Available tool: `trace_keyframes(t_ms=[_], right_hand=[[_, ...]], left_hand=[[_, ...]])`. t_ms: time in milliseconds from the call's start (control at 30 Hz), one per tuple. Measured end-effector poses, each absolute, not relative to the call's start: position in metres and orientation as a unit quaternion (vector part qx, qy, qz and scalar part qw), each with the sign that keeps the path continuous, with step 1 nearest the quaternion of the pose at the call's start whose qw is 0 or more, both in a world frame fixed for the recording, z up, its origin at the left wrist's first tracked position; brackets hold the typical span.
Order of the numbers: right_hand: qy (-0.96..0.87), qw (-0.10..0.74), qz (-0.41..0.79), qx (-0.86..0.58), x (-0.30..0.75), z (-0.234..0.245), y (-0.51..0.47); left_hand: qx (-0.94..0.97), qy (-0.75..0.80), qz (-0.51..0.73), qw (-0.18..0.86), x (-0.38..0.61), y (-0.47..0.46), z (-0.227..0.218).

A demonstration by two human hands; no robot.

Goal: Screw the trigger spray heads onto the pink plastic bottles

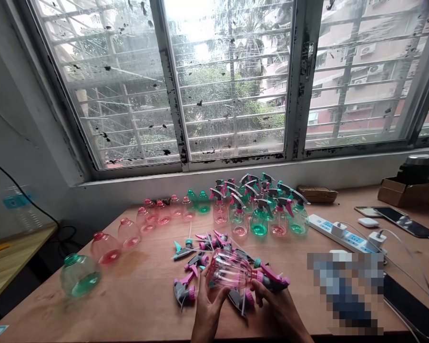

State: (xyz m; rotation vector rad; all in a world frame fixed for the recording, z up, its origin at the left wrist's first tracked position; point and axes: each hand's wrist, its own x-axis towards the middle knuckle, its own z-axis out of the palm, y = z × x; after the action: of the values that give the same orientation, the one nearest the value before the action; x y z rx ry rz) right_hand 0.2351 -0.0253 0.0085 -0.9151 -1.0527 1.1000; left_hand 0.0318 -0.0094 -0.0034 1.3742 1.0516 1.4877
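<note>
A clear pink spray bottle (pixel 232 270) lies tilted on its side between my hands, neck to the right. My left hand (pixel 208 305) is wrapped around the bottle's body from the left. At the neck, my right hand (pixel 271 299) grips the grey and pink trigger spray head (pixel 273 281), which sits on the bottle's mouth. I cannot tell how tightly the collar is seated. Beneath and behind the bottle lies a pile of loose trigger heads in grey with pink or teal, including one at the left (pixel 184 291) and a teal one (pixel 184 249).
Several open bottles line the left side, from a green bottle (pixel 80 276) to the window wall. Bottles with heads fitted (pixel 239 221) stand grouped at the back centre. On the right are a power strip (pixel 346 236), phones (pixel 407 221), cables and a cardboard box (pixel 395 191).
</note>
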Motion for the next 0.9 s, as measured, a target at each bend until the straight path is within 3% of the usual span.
trace_keyframes(t_ms=[900], right_hand=[[-0.518, 0.587, 0.481, -0.394, 0.237, 0.005, -0.020]], left_hand=[[0.538, 0.413, 0.603, 0.420, 0.034, -0.008, -0.003]])
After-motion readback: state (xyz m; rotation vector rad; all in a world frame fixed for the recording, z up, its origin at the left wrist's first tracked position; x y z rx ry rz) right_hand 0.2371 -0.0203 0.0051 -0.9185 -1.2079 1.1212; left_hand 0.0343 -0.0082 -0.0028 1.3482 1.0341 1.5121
